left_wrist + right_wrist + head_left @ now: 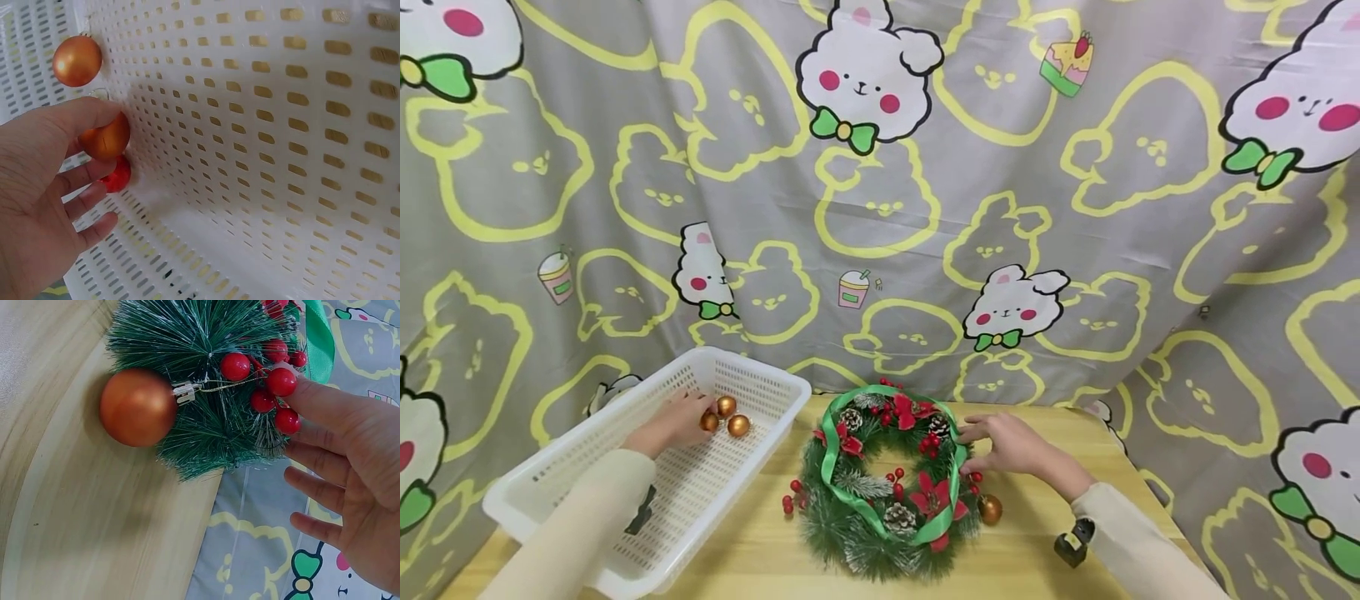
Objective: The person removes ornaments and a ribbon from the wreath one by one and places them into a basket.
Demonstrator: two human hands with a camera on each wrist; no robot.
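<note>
In the white plastic basket (pixel 715 508), my left hand (pixel 679 419) pinches a matte orange bauble (pixel 107 139) between thumb and index finger. A second orange bauble (pixel 77 60) lies beside it, and a red bauble (pixel 117 175) shows behind the fingers in the left wrist view. The green wreath (pixel 880 550) lies flat, dressed with pine cones, red flowers, berries and a green ribbon (pixel 829 467). At its right edge rests my right hand (pixel 1011 446), the thumb touching red berries (pixel 281 382) and fingers loosely extended. Another orange bauble (pixel 139 407) hangs by gold thread at this edge.
The basket stands on the left of the wooden table (pixel 752 550), close beside the wreath. A grey curtain (pixel 880 333) with cartoon rabbits hangs right behind the table and along its sides. A small black device (pixel 1073 543) is strapped at the right wrist.
</note>
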